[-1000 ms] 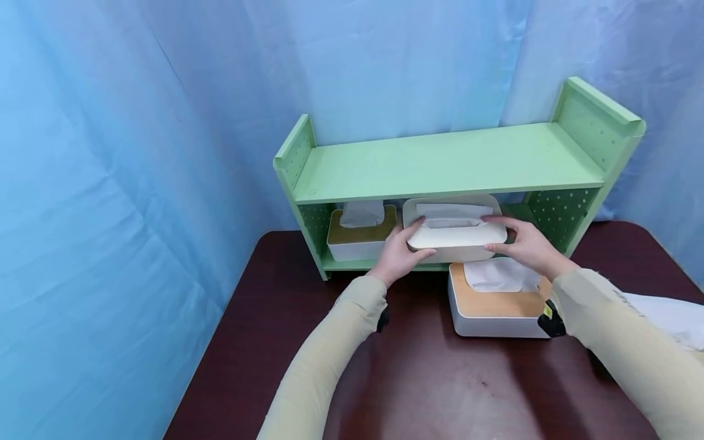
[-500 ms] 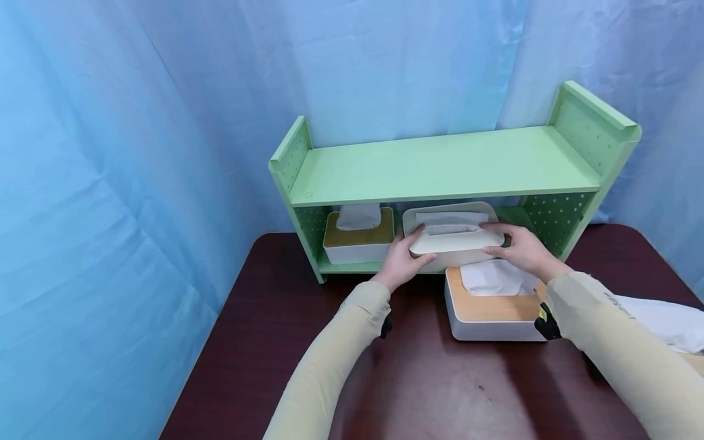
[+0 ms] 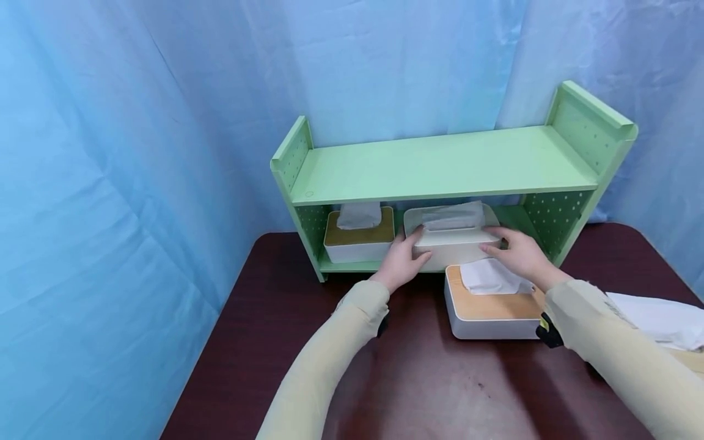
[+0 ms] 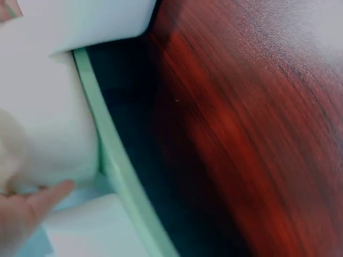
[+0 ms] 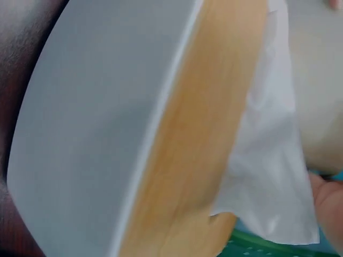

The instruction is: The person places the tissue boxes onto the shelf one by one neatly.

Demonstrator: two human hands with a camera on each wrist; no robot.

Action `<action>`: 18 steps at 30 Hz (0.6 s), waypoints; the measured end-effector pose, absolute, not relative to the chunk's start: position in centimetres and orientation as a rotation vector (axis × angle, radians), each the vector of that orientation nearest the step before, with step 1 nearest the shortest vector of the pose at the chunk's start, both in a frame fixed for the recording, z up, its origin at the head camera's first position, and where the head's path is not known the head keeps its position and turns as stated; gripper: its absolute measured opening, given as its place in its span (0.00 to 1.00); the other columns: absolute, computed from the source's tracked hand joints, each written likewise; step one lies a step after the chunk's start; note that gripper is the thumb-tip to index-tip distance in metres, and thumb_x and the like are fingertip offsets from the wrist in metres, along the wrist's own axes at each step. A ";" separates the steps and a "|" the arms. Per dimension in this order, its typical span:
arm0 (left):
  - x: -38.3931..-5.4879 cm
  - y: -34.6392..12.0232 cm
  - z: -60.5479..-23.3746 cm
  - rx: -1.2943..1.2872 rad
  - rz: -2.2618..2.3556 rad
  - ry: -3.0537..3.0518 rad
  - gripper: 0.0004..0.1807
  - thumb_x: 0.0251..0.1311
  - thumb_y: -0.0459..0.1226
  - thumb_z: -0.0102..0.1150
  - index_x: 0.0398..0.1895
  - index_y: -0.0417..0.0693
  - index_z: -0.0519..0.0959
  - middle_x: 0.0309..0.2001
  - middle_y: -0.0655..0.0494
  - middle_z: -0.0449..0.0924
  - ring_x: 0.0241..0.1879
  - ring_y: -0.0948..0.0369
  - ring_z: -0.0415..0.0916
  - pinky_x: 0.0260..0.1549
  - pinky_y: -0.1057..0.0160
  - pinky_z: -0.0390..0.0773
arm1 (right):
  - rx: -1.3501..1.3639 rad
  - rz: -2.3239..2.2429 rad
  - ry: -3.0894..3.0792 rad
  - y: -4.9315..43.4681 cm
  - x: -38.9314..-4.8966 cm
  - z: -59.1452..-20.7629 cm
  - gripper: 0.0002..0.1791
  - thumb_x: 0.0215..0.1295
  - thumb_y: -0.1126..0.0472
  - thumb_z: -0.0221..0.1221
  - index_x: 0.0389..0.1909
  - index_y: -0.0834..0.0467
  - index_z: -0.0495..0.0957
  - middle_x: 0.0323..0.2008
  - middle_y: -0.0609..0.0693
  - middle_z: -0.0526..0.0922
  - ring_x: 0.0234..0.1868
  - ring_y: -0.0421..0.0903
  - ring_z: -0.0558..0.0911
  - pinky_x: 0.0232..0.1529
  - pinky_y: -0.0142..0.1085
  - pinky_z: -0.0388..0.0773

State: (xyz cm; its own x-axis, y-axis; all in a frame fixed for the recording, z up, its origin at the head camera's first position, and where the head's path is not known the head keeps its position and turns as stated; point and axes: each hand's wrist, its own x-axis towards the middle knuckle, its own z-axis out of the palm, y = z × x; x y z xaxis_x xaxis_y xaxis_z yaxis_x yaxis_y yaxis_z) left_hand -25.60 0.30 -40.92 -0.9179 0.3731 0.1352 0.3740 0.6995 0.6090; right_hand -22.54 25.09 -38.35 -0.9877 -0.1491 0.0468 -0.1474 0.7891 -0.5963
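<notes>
In the head view, a cream tissue box (image 3: 459,250) sits on the lower level of the green shelf, a white tissue (image 3: 453,215) sticking out of its slot. My left hand (image 3: 400,261) grips its left end, thumb on the front wall and fingers towards the top. At the right end my right hand (image 3: 519,253) holds it, thumb also in front. The left wrist view shows the thumb (image 4: 51,199) along the box's lower edge. Just in front of the shelf, below my right hand, stands a white tissue box with a wood-look lid (image 3: 486,307).
Another wood-lidded tissue box (image 3: 360,241) occupies the left of the lower level. The green shelf (image 3: 440,165) has an upper board overhanging the hands. At the right table edge lies a white tissue-like thing (image 3: 660,315), partly behind my right sleeve.
The cream tissue box has come down and levelled out from a forward tilt, showing more of its front wall. Its tissue now stands up more. Both hands keep their hold.
</notes>
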 end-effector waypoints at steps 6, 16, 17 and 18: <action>-23.2 -0.7 -39.6 -0.717 -0.618 -2.804 0.28 0.67 0.46 0.51 0.69 0.54 0.63 0.68 0.40 0.61 0.64 0.47 0.66 0.57 0.52 0.72 | -0.397 -0.902 3.162 25.0 -20.1 -37.5 0.27 0.68 0.53 0.54 0.60 0.68 0.68 0.64 0.75 0.59 0.62 0.73 0.62 0.57 0.65 0.60; -20.0 -1.0 -40.1 -0.831 -0.160 -2.860 0.33 0.69 0.58 0.38 0.75 0.63 0.50 0.75 0.43 0.40 0.74 0.41 0.32 0.69 0.41 0.45 | -0.663 -0.633 3.367 25.0 -17.2 -39.5 0.28 0.60 0.61 0.62 0.60 0.66 0.67 0.69 0.70 0.55 0.66 0.75 0.52 0.62 0.69 0.43; -19.8 -1.0 -40.4 -0.828 -0.141 -2.875 0.34 0.69 0.59 0.36 0.75 0.65 0.48 0.76 0.45 0.38 0.74 0.42 0.30 0.69 0.40 0.42 | -0.647 -0.580 3.373 24.9 -17.2 -39.8 0.29 0.61 0.59 0.61 0.61 0.64 0.66 0.69 0.69 0.55 0.67 0.74 0.49 0.62 0.71 0.38; -19.7 -1.0 -40.7 -0.825 -0.122 -2.890 0.34 0.68 0.60 0.35 0.75 0.66 0.46 0.76 0.46 0.36 0.74 0.42 0.27 0.68 0.39 0.39 | -0.628 -0.525 3.377 24.7 -17.2 -40.1 0.30 0.61 0.57 0.61 0.62 0.62 0.66 0.69 0.68 0.55 0.68 0.74 0.46 0.61 0.72 0.34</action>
State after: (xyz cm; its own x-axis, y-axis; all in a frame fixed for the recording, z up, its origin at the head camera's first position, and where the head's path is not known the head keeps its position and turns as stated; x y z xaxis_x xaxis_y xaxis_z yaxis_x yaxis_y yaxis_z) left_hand -19.69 -1.00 -40.72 -0.8413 0.5194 0.1499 0.5302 0.8468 0.0413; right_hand -17.22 24.74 -40.13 -0.8815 -0.2923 0.3708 -0.3911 0.8920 -0.2266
